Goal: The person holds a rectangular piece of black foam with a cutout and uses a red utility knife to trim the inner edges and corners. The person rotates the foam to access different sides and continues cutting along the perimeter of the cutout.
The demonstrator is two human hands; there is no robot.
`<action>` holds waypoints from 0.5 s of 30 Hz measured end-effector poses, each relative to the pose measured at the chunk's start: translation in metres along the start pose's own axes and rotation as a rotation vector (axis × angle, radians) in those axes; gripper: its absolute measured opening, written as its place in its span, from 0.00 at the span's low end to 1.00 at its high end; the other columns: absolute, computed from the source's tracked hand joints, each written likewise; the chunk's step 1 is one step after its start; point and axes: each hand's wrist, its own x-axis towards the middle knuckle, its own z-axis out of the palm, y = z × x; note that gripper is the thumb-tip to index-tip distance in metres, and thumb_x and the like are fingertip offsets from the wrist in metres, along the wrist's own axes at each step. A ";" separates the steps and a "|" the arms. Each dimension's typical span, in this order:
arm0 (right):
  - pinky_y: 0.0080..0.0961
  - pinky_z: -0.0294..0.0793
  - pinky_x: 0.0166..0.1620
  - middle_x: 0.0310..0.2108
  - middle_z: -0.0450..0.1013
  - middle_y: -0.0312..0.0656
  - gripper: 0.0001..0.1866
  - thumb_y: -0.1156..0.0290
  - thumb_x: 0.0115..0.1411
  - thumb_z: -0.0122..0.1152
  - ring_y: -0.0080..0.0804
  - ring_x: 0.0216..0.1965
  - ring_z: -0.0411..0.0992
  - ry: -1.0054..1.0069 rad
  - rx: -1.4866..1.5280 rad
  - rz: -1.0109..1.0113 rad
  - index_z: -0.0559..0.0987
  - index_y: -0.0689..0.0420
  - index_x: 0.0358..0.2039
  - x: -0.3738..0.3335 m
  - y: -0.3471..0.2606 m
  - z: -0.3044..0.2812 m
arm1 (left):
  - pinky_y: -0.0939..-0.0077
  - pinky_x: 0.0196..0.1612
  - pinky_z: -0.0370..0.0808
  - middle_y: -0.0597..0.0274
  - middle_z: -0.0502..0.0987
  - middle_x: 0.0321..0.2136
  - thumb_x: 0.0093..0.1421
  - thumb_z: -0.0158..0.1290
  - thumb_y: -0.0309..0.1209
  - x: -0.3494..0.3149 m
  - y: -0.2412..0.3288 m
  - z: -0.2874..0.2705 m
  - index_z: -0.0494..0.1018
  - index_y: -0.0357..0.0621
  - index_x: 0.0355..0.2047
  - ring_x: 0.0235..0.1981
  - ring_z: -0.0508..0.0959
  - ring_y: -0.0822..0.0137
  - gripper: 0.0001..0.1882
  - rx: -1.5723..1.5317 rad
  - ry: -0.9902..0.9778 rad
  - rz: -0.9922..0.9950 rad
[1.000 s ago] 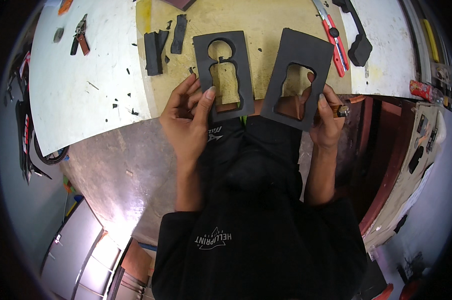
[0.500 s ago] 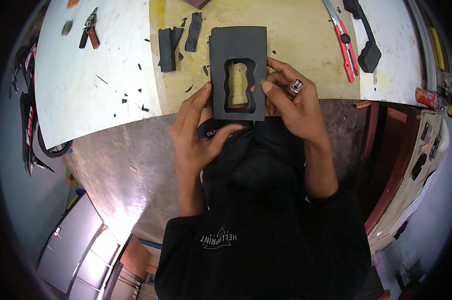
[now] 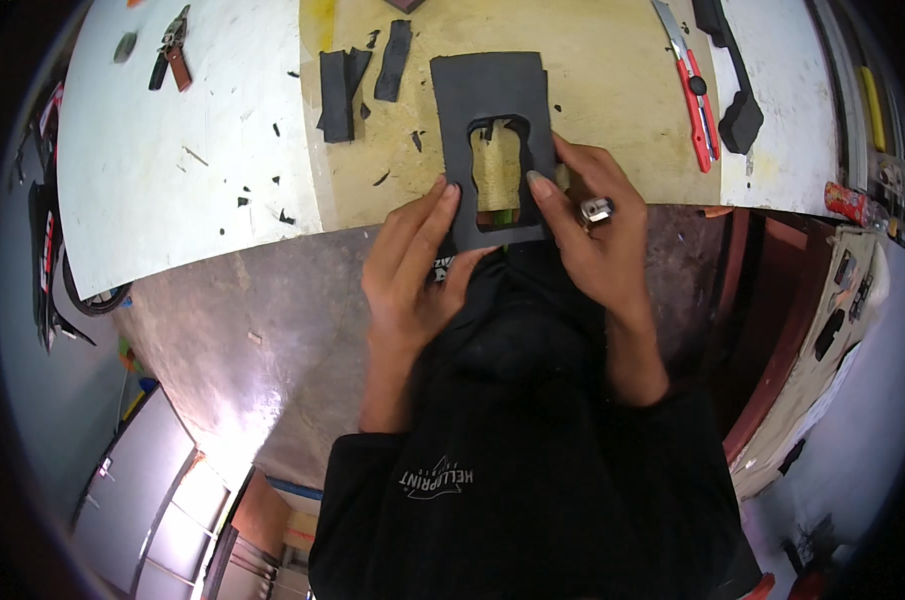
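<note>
Between my hands is a thick dark grey foam block [image 3: 490, 85] with a wavy-edged cut-out through its middle. Its near end overhangs the table edge toward my body. My left hand [image 3: 413, 250] holds the left side, fingertips on the side edge and thumb at the near corner. My right hand [image 3: 598, 225] grips the right side, thumb on the top face near the opening and fingers around the edge. A chunky metal ring [image 3: 597, 209] sits on a right-hand finger. Through the cut-out the yellowish table surface shows.
Foam offcuts [image 3: 338, 95] and small scraps lie left of the block. A red utility knife [image 3: 695, 100] with its blade out lies at right, beside a long black foam piece [image 3: 741, 125]. A folding tool [image 3: 173, 55] rests on the white table [image 3: 173, 180] at far left.
The foam block has shifted slightly right and tilted a little, with its face turned more toward view. Both hands moved along with it, and my left thumb has come against its near end.
</note>
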 end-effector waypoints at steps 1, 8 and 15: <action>0.19 0.75 0.37 0.44 0.77 0.45 0.21 0.75 0.63 0.70 0.21 0.35 0.75 0.023 0.013 -0.033 0.80 0.67 0.56 -0.001 0.000 -0.003 | 0.64 0.49 0.82 0.40 0.82 0.49 0.45 0.76 0.25 0.002 0.005 0.002 0.77 0.33 0.57 0.49 0.84 0.49 0.36 0.000 0.015 0.021; 0.15 0.72 0.34 0.46 0.78 0.46 0.18 0.76 0.66 0.68 0.20 0.36 0.75 0.169 -0.015 0.103 0.80 0.70 0.54 0.011 0.007 -0.058 | 0.61 0.50 0.80 0.44 0.80 0.53 0.46 0.73 0.23 0.034 0.029 0.059 0.77 0.34 0.57 0.48 0.82 0.46 0.34 -0.146 0.021 0.047; 0.26 0.80 0.40 0.52 0.78 0.52 0.28 0.75 0.56 0.76 0.34 0.46 0.79 0.089 -0.155 -0.042 0.80 0.63 0.58 0.003 0.010 -0.064 | 0.64 0.52 0.80 0.43 0.79 0.55 0.49 0.73 0.23 0.040 0.018 0.068 0.78 0.38 0.57 0.51 0.82 0.49 0.33 -0.119 -0.059 0.051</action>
